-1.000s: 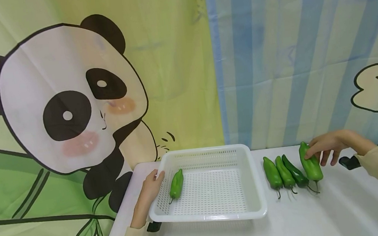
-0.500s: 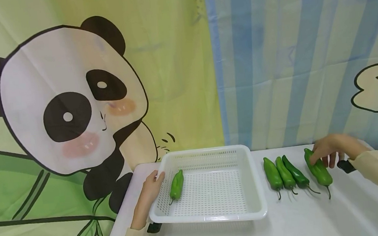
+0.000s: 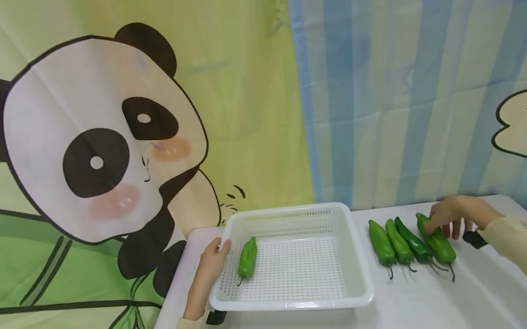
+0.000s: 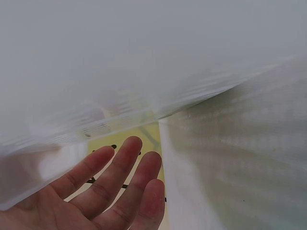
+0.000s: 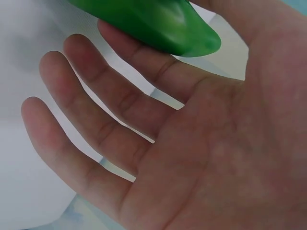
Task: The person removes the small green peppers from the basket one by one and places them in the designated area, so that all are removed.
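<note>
A white plastic basket [image 3: 297, 305] with a perforated floor stands on the table. One green pepper [image 3: 247, 258] lies inside it near the left wall. My left hand [image 3: 213, 258] holds the basket's left rim, thumb over the edge; in the left wrist view its other fingers [image 4: 125, 163] extend under the rim. On the right, my right hand [image 3: 452, 215] pinches a large green pepper [image 3: 439, 245] between thumb and index finger. Its other fingers are spread loosely, as the right wrist view shows. Left of it, several peppers [image 3: 399, 241] lie side by side, stems towards me.
The white table [image 3: 404, 310] reaches back to a printed curtain [image 3: 257, 106] with a panda on its left part. Between the basket and the pepper row is a narrow strip of tabletop. A black wrist strap [image 3: 474, 239] shows at the right cuff.
My right hand carries the large pepper first to the right, then back left until it is right beside the row, with its stem end lower. The left hand and basket stay in place.
</note>
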Action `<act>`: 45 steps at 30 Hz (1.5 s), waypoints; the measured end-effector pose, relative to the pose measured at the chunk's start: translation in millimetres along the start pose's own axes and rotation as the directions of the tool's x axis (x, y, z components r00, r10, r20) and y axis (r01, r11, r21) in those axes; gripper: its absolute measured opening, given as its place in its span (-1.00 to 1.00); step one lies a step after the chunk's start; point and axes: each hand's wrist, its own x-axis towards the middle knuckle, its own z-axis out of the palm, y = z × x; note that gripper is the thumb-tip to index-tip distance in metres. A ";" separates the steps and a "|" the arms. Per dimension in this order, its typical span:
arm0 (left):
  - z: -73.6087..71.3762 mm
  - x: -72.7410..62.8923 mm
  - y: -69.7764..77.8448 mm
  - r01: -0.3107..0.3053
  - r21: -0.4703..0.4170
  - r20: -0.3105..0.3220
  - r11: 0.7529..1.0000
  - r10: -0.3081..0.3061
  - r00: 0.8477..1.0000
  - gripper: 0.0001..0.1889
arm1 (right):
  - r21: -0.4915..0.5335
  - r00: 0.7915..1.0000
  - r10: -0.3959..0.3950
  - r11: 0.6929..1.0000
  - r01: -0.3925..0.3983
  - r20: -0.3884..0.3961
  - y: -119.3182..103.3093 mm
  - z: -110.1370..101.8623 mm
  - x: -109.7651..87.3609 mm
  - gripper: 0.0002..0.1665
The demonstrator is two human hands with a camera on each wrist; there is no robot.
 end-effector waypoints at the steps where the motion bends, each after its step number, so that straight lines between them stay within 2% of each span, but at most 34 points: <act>1: 0.2 0.2 -0.2 0.000 0.001 0.000 1.000 0.000 1.000 -0.53 | 0.001 1.000 -0.001 1.000 0.001 -0.003 0.3 1.0 0.8 -0.40; 18: 0.1 1.5 -1.0 0.007 -0.003 0.002 1.000 -0.007 1.000 -0.53 | 0.026 1.000 -0.013 1.000 0.014 -0.011 3.5 13.1 11.7 -0.47; 30: -0.2 1.3 -0.6 -0.006 0.009 0.001 1.000 0.006 1.000 -0.53 | 0.037 1.000 -0.022 0.999 0.022 -0.005 2.2 13.7 5.0 -0.37; 45: -0.9 0.7 1.2 0.009 0.016 0.008 1.000 -0.009 1.000 -0.49 | 0.035 0.999 -0.043 0.998 0.044 -0.034 6.7 14.1 3.1 -0.29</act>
